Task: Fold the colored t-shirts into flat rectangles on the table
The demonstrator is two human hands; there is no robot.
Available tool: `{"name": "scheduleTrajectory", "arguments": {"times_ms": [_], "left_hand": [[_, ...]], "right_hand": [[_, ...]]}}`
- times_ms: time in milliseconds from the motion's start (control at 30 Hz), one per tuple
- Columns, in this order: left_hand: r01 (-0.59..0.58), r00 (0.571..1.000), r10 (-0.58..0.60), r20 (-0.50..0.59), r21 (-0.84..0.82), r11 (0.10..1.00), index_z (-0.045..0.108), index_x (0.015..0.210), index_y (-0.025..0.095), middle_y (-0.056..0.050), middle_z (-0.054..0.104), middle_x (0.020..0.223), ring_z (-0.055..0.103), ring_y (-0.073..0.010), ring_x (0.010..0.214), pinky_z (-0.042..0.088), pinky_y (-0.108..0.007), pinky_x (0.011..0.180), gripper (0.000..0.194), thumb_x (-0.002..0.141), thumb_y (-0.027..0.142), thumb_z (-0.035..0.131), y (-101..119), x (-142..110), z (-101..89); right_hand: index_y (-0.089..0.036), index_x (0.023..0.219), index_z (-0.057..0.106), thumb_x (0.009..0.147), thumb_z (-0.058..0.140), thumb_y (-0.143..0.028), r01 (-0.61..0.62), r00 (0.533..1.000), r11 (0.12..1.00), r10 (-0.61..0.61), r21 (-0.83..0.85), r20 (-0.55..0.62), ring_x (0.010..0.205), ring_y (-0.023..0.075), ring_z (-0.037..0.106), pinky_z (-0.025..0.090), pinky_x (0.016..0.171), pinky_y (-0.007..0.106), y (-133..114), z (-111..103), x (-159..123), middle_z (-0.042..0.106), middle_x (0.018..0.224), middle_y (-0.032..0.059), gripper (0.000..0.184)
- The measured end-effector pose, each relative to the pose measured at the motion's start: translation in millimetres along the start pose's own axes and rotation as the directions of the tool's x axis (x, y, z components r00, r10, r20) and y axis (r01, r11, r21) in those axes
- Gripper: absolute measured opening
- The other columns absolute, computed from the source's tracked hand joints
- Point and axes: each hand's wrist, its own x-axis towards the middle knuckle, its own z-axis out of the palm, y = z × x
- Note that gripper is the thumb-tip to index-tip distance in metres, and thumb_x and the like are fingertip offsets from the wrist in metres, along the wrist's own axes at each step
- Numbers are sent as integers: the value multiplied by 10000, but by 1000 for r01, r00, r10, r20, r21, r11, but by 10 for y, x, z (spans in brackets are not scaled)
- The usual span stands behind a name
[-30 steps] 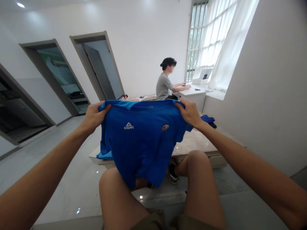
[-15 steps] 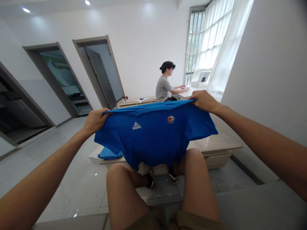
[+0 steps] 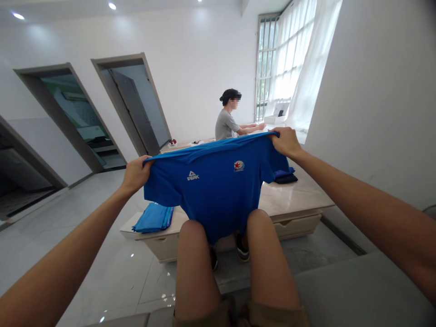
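A blue T-shirt (image 3: 218, 186) with a white PEAK logo and a round emblem on its chest hangs stretched between my hands, above my knees. My left hand (image 3: 136, 172) is closed on one shoulder of it. At the other shoulder, my right hand (image 3: 286, 141) grips the cloth a little higher. The shirt's lower edge hangs down between my knees. Behind it, a low table (image 3: 293, 195) is partly hidden. On the table's left end lies a stack of folded blue clothes (image 3: 154, 218), and on its right part lie folded dark blue clothes (image 3: 286, 175).
Across the room a person (image 3: 226, 122) in a grey shirt sits at a white desk by the window. A low cabinet (image 3: 170, 147) with small items stands along the far wall. Grey seat cushions (image 3: 354, 290) are around me, and a wall rises at right.
My view has turned slightly right. The shirt hangs lower and straighter between my knees, which are closer together. The dark folded clothes on the right have come into view.
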Motion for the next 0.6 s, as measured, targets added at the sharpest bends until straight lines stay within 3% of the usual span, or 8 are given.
{"name": "scheduleTrajectory", "arguments": {"times_ms": [200, 333, 467, 600], "left_hand": [[93, 996, -93, 10, -189, 978, 688, 879, 221, 28, 555, 700, 521, -190, 722, 391, -304, 738, 235, 972, 417, 597, 72, -66, 17], [107, 994, -113, -10, -235, 966, 659, 912, 230, 34, 544, 718, 488, -182, 704, 362, -295, 697, 276, 1010, 478, 593, 86, -146, 0], [3, 998, -4, -60, -16, 1000, 673, 1028, 234, -2, 586, 756, 532, -220, 710, 337, -313, 712, 268, 1052, 452, 520, -9, -443, 63], [30, 996, -49, 69, 258, 966, 695, 1136, 245, -45, 631, 719, 597, -275, 671, 314, -329, 681, 301, 1079, 394, 440, -312, -1023, 401]], "right_hand": [[-214, 1032, 822, 992, 606, -412, -9, 1000, 1000, 9, 8, -25, 997, 374, 718, 553, 988, 529, -28, -37, -105, 819, 1042, 168, 296], [-234, 1081, 783, 1059, 525, -449, -8, 991, 999, 12, 31, -132, 1053, 358, 722, 551, 982, 476, -101, -35, -270, 821, 1105, 133, 337], [-227, 1201, 756, 1124, 399, -521, -22, 974, 1000, 20, -2, -226, 996, 344, 743, 541, 872, 414, 3, 77, -701, 821, 1085, 127, 469], [-203, 1163, 790, 1115, 362, -568, -1, 999, 983, -7, -183, -41, 754, 344, 718, 448, 690, 376, 434, 365, -1385, 779, 823, 141, 564]]}}
